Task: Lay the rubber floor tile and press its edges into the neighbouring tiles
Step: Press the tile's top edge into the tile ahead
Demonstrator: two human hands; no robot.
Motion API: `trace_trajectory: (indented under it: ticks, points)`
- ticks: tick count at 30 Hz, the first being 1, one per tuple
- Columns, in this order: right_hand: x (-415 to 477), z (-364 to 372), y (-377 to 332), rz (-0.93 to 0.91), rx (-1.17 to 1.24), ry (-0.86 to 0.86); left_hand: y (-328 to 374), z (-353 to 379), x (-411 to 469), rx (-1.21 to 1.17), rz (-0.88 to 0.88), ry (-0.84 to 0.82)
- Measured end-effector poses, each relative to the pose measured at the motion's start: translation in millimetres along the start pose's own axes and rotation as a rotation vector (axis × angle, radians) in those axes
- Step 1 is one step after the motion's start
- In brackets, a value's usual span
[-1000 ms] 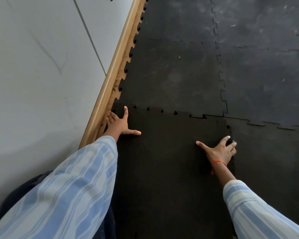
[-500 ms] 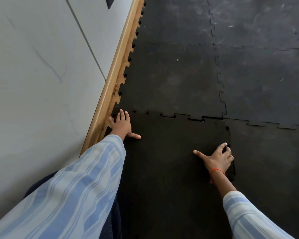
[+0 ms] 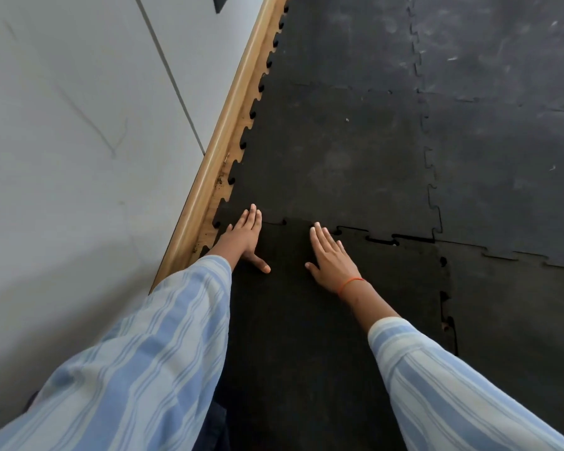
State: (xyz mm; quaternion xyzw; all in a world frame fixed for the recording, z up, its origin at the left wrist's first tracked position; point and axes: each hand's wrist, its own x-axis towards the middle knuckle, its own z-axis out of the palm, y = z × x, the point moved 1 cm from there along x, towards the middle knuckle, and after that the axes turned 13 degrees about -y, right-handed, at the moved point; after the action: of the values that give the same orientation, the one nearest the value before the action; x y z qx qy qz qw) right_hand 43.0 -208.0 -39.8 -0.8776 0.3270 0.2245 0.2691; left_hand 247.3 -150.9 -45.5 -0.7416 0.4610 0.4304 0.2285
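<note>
Sleeves: your two loose blue-and-white striped sleeves (image 3: 137, 379) fill the near edge, one on each arm.
Tile in hand: the black rubber floor tile with toothed interlocking edges (image 3: 306, 336) lies flat under your forearms, running from the near edge up to the seam ahead.
Wrist band: a thin orange thread band (image 3: 350, 283) circles your right wrist.
Right hand: your right hand (image 3: 329, 258) lies palm down on the tile's far part, fingers straight and close together, thumb out to the left, fingertips at the far seam.
Left hand: your left hand (image 3: 246, 237) lies palm down at the tile's far left corner, fingers straight and pressed together, thumb spread to the right, fingertips reaching over the seam.
Far seam: to the right of your right hand the joint teeth (image 3: 381, 239) stand partly open, with dark gaps showing.
Right seam: notches along the tile's right edge (image 3: 445, 301) also show gaps against the dark grey neighbouring tile to the right (image 3: 515, 320).
Far neighbour: a dusty dark grey rubber tile (image 3: 339, 157) adjoins beyond the seam.
Skirting: a light wooden skirting strip (image 3: 215, 170) runs along the left of the tiles.
Wall: pale grey wall panels (image 3: 79, 141) rise to the left.
</note>
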Motion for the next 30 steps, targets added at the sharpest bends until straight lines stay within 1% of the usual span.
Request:
trace_trajectory:
  ticks: [3, 7, 10, 11, 13, 15, 19, 21, 25, 30]
  points:
    - [21.4, -9.6, -5.2, -0.021, -0.101, -0.063, -0.5, -0.4, 4.9, -0.003, 0.004, 0.006]
    - [29.2, -8.2, -11.8, 0.045, -0.145, -0.08, -5.3, 6.5, -0.6, 0.034, 0.03, 0.08]
    - [31.6, -6.4, -16.8, 0.094, -0.179, -0.12, 6.0, 13.2, -7.6, 0.184, 0.126, 0.193]
    - [32.3, -9.0, -18.3, 0.105, -0.181, -0.146, 13.0, 12.1, -10.3, 0.233, 0.153, 0.199]
    - [34.4, -15.2, -21.1, 0.119, -0.178, -0.19, 25.7, 6.9, -14.0, 0.298, 0.158, 0.157]
    - [35.2, -20.6, -23.3, 0.118, -0.161, -0.21, 34.1, 2.0, -17.7, 0.321, 0.121, 0.113]
    - [24.0, -10.1, -21.2, 0.114, -0.151, -0.121, 43.3, 4.9, -19.9, 0.4, 0.098, 0.132]
    - [21.3, -6.1, -19.2, 0.116, -0.146, -0.105, 46.8, 4.1, -19.5, 0.392, 0.102, 0.114]
    - [25.3, -10.0, -21.2, 0.15, -0.156, -0.167, 51.0, 0.8, -12.8, 0.331, 0.075, 0.038]
    - [33.6, -19.1, -28.2, 0.23, -0.236, -0.281, 59.1, -2.9, -10.8, 0.329, 0.006, -0.012]
